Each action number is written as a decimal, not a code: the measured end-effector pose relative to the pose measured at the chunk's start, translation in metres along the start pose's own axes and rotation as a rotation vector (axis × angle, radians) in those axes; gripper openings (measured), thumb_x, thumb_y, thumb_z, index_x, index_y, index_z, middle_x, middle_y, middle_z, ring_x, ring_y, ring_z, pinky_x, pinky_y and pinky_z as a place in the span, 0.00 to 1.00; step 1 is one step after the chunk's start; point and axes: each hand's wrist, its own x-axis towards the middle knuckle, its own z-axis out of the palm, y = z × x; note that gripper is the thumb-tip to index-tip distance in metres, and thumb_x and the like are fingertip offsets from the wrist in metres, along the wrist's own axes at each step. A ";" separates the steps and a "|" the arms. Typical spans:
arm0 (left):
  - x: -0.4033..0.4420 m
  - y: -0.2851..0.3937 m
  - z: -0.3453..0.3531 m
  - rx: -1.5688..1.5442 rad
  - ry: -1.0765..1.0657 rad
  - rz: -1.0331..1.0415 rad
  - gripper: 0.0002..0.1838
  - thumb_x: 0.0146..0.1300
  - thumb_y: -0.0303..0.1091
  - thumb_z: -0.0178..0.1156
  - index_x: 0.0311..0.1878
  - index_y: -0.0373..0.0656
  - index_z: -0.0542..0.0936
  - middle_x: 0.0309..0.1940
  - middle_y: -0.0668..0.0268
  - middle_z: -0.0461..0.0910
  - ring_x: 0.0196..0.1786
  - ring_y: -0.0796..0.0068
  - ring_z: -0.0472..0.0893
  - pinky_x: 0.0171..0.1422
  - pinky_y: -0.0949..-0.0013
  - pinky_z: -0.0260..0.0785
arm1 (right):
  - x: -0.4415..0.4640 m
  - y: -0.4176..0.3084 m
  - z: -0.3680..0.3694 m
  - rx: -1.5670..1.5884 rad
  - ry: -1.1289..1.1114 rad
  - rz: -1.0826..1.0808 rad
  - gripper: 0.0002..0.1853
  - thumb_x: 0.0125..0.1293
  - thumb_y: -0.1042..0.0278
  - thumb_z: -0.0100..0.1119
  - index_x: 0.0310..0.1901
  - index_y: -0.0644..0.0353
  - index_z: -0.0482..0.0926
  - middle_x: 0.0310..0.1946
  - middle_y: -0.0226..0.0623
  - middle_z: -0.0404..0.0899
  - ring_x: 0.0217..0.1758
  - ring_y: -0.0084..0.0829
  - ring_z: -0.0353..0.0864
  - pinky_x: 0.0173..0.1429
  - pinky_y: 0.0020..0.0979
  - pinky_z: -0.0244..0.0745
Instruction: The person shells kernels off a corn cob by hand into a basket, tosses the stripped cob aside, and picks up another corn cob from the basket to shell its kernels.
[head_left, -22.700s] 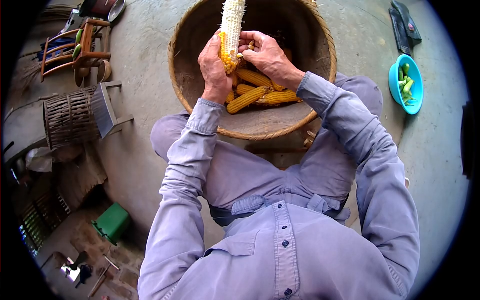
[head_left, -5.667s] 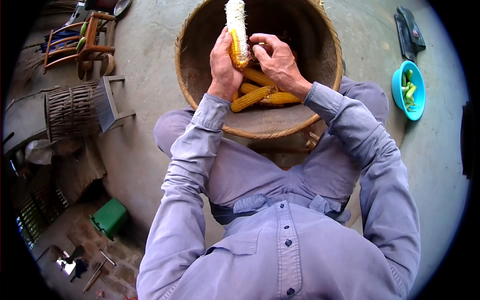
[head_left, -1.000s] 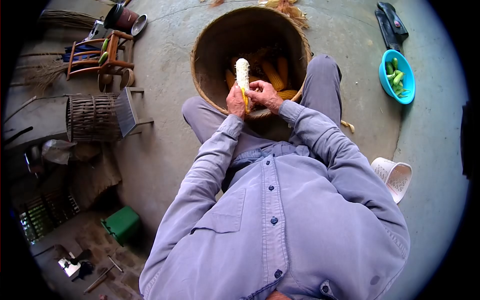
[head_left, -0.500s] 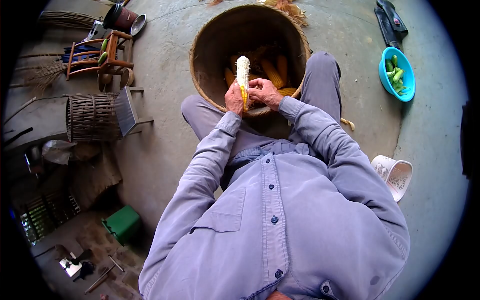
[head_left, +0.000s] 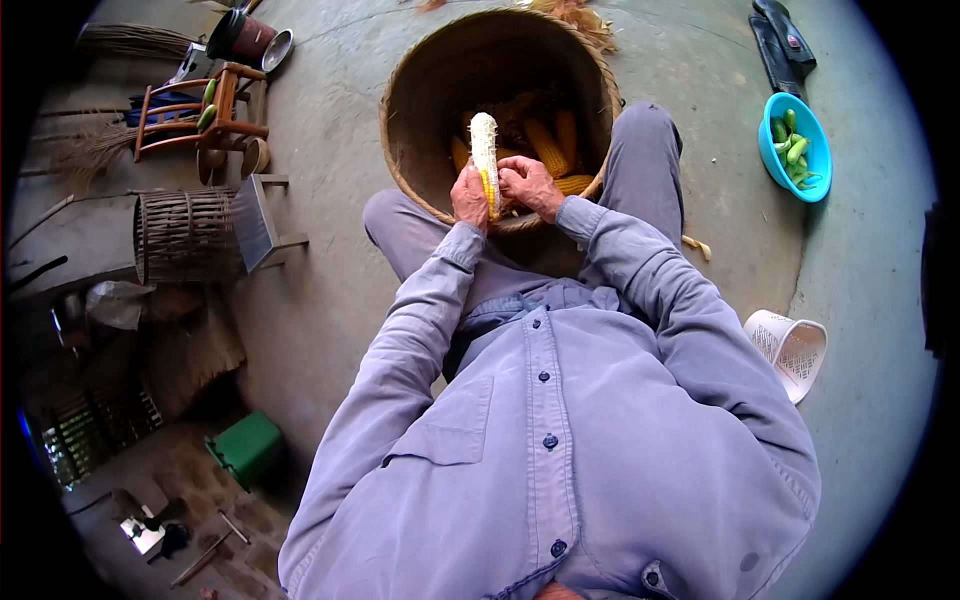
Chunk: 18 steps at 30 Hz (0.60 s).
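Note:
My left hand is wrapped round the lower end of a corn cob above the near rim of a round basket. The cob's upper part is bare and white, and yellow kernels show on its lower left side. Close to the right side of the cob is my right hand, its fingers bent together; anything between them is too small to make out. Several yellow ears of corn lie inside the basket, with loose husk bits beyond them.
A blue bowl of green vegetables and a white perforated basket are on the right. At left are a wooden chair, a wicker basket, a small metal-topped stool and a green bin. Husks lie beyond the round basket.
Since the oldest frames the view has shifted, showing more floor and the white basket, and more of the cob is bare. Over the last second my right fingers moved slightly beside the cob.

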 end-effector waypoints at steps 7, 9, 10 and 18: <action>-0.001 0.000 0.007 -0.011 0.090 0.080 0.21 0.77 0.43 0.43 0.57 0.35 0.75 0.42 0.64 0.81 0.41 0.75 0.80 0.46 0.72 0.75 | -0.001 0.000 0.002 -0.125 -0.052 -0.080 0.23 0.64 0.63 0.66 0.56 0.66 0.74 0.48 0.40 0.80 0.50 0.29 0.80 0.51 0.31 0.81; -0.002 0.003 0.007 -0.026 0.100 0.077 0.21 0.77 0.42 0.44 0.57 0.34 0.75 0.42 0.63 0.81 0.43 0.74 0.80 0.49 0.71 0.74 | 0.000 0.001 0.001 -0.160 -0.077 -0.071 0.23 0.64 0.63 0.66 0.57 0.66 0.74 0.48 0.40 0.79 0.51 0.30 0.79 0.51 0.31 0.81; -0.002 0.004 0.007 -0.022 0.105 0.069 0.21 0.76 0.42 0.44 0.57 0.35 0.76 0.42 0.63 0.81 0.42 0.74 0.80 0.48 0.71 0.75 | 0.003 0.003 -0.001 -0.182 -0.090 -0.098 0.23 0.64 0.64 0.66 0.57 0.66 0.74 0.49 0.40 0.79 0.51 0.30 0.79 0.51 0.32 0.81; -0.003 0.010 0.000 -0.060 0.049 -0.074 0.21 0.77 0.45 0.43 0.55 0.36 0.75 0.36 0.65 0.80 0.32 0.76 0.80 0.35 0.71 0.76 | 0.007 0.019 0.000 -0.100 -0.023 -0.131 0.24 0.65 0.67 0.64 0.59 0.66 0.70 0.49 0.42 0.78 0.52 0.32 0.80 0.54 0.31 0.79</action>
